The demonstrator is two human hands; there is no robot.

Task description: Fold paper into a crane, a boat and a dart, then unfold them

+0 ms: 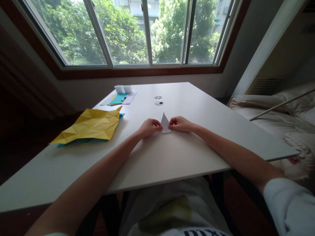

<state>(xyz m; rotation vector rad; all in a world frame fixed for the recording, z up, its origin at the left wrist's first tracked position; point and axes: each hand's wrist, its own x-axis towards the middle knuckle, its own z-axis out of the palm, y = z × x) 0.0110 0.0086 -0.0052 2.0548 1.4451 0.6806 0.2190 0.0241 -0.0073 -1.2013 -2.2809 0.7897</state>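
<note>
One small white folded-paper triangle sits on the smooth white table at the dial's centre, its tip towards twelve o'clock: likely very light, thinly stiff, easily creased, best taken by its lower side edges. The left hand [149,127], at its nine, pinches one edge with curled fingers — thumb and fingertip almost together. The right hand [181,124], at three, pinches the opposite edge similarly. Farther off, towards ten — a large yellow creased paper sheet [94,123].
</note>
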